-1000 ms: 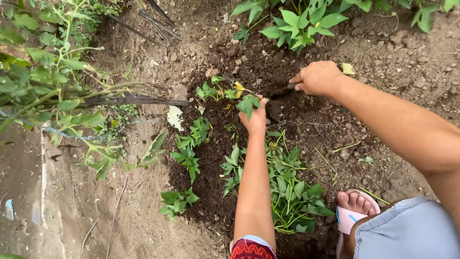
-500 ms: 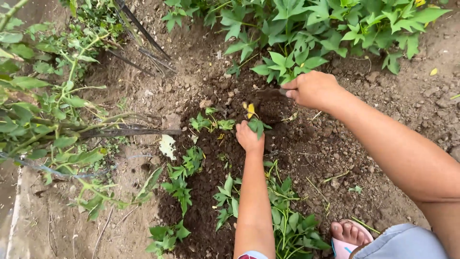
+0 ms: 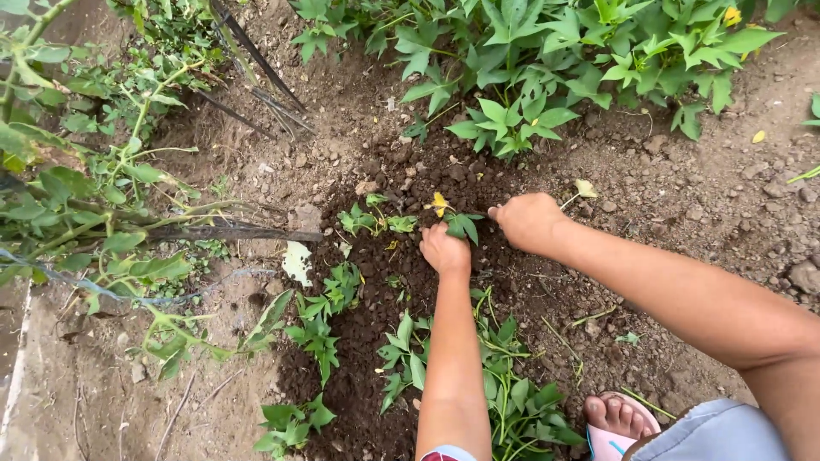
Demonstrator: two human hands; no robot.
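- Head view, looking straight down at a garden bed with dark loose soil (image 3: 376,290) in the middle and paler dry ground (image 3: 683,196) around it.
- My left hand (image 3: 444,250) is low on the dark soil, fingers curled around the base of a small leafy cutting (image 3: 462,224); the leaves poke out just above my knuckles, with a yellow leaf (image 3: 439,203) beside them.
- My right hand (image 3: 528,222) is closed into a loose fist, knuckles up, pressed on the soil just right of the cutting; I cannot tell whether it holds anything.
- The two hands are near each other, not touching, with the cutting between them.
- Left of the left hand, more small cuttings (image 3: 369,220) stand in the dark soil, and a row of them (image 3: 329,312) runs down toward the bottom edge.
- A loose bundle of green cuttings (image 3: 512,401) lies on the ground between my forearms, close to my body.
- My foot in a pink sandal (image 3: 619,423) shows at the bottom right, beside a light blue piece of clothing (image 3: 726,431).
- A big leafy plant patch (image 3: 547,51) fills the top, just beyond the dug soil.
- A bush with thin branches (image 3: 94,196) takes up the left side; a pale flat scrap (image 3: 298,260) lies near it on the dirt.
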